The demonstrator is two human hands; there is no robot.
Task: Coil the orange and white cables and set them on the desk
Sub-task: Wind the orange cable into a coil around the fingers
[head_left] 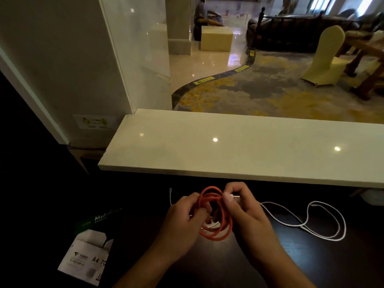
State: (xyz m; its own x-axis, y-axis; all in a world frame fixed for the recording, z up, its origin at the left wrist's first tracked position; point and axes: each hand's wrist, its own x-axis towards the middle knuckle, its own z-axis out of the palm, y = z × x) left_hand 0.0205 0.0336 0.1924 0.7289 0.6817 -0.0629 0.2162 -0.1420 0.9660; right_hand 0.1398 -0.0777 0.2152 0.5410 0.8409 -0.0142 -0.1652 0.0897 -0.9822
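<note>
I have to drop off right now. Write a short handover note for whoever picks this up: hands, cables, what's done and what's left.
Left hand: grips the left side of the orange cable coil.
Right hand: pinches a pale connector end against the coil's top right.
Orange cable: wound into several loops, held between both hands just above the dark desk; not yet set down.
White cable: loose, uncoiled, on the desk to the right.
Left to do: finish and lay down the orange coil, then coil the white cable and set it down.
</note>
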